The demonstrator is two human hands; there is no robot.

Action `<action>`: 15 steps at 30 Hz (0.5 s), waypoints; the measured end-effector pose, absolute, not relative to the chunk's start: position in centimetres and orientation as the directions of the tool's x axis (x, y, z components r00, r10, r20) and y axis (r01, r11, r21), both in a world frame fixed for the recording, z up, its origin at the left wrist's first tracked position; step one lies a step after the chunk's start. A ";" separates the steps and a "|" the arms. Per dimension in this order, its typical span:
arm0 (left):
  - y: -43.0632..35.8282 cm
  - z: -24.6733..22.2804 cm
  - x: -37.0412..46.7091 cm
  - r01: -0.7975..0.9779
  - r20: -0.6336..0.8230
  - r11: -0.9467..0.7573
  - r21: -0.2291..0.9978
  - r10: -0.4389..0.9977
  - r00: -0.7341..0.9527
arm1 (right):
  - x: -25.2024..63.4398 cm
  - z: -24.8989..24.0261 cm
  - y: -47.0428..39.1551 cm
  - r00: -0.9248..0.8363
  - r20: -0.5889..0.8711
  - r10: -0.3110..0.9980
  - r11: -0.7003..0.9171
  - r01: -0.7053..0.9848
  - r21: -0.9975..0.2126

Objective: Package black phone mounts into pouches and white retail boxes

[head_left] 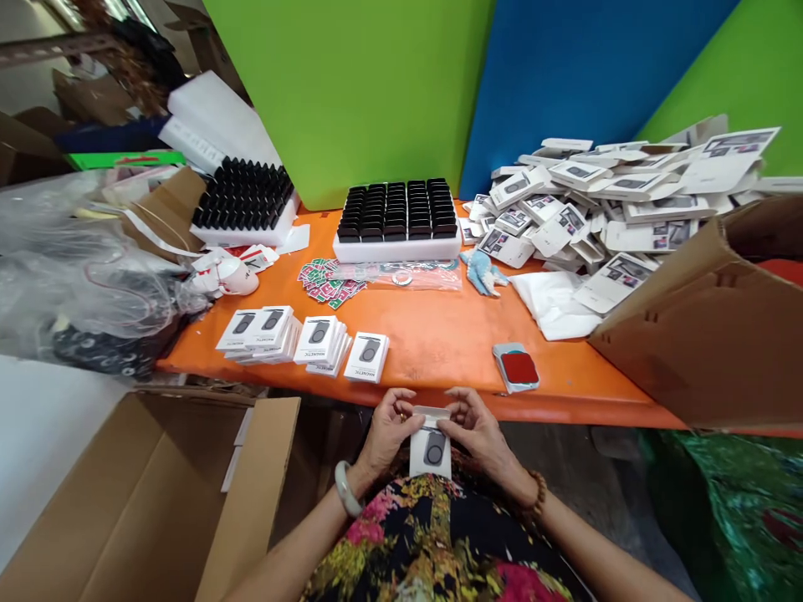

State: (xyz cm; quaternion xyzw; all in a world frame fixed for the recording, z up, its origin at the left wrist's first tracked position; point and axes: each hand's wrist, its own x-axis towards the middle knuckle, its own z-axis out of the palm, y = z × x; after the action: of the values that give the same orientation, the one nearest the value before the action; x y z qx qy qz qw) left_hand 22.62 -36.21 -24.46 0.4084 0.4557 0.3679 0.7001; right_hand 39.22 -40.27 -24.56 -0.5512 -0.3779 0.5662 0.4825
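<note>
Between my two hands, just off the table's front edge, is a small white product box (431,451) with a dark device printed on it. Its top flap stands up toward the table. My left hand (390,428) pinches the box's upper left corner with thumb and fingers. On the upper right corner, my right hand (475,431) grips in the same way. The box's lower end rests near my lap. Closest on the table is a single white box marked MAGNETIC (366,357), left of my hands, beside stacked boxes (319,341) of the same kind.
An orange table (432,330) holds foam trays of black pieces (397,213), a pile of stickers (329,282), a red pad (519,368) and a blue cloth (483,272). Flat white boxes (565,226) heap up at right, near a carton (683,334). Another open carton (131,493) stands lower left.
</note>
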 end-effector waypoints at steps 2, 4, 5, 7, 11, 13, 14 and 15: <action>-36.3 -24.3 22.3 -0.039 -0.336 0.373 0.927 0.872 0.356 | 39.7 -24.4 -40.4 -0.025 -0.210 0.977 -0.211 -0.025 -0.977; -36.6 -24.1 22.0 0.061 -0.309 0.307 0.950 0.884 0.350 | 40.0 -24.2 -40.6 -0.078 -0.134 0.988 -0.124 0.115 -0.986; -36.8 -24.1 21.8 0.092 -0.289 0.274 0.957 0.896 0.337 | 40.1 -24.2 -40.8 -0.083 -0.102 0.991 -0.087 0.161 -0.983; -37.3 -24.1 21.7 0.114 -0.255 0.230 0.967 0.913 0.318 | 39.9 -24.3 -41.1 -0.071 -0.063 0.995 -0.048 0.201 -0.978; -37.6 -24.0 21.8 0.076 -0.288 0.278 0.958 0.915 0.284 | 39.5 -24.5 -41.0 -0.024 -0.030 0.999 -0.024 0.217 -0.976; -37.4 -23.8 22.1 0.023 -0.347 0.355 0.935 0.895 0.279 | 39.3 -24.3 -40.6 -0.002 -0.111 0.994 -0.109 0.152 -0.982; -37.2 -23.7 22.3 -0.013 -0.372 0.391 0.920 0.886 0.277 | 39.2 -24.1 -40.4 -0.001 -0.176 0.984 -0.176 0.095 -0.980; -36.9 -23.5 22.4 -0.049 -0.391 0.419 0.907 0.878 0.276 | 39.2 -23.9 -40.1 -0.007 -0.239 0.971 -0.239 0.031 -0.971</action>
State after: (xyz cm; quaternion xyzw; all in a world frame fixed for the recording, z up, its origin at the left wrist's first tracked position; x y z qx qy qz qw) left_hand 22.44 -36.87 -23.49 0.4180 0.4962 0.3404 0.6806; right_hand 39.18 -40.08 -23.87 -0.5614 -0.4463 0.5515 0.4261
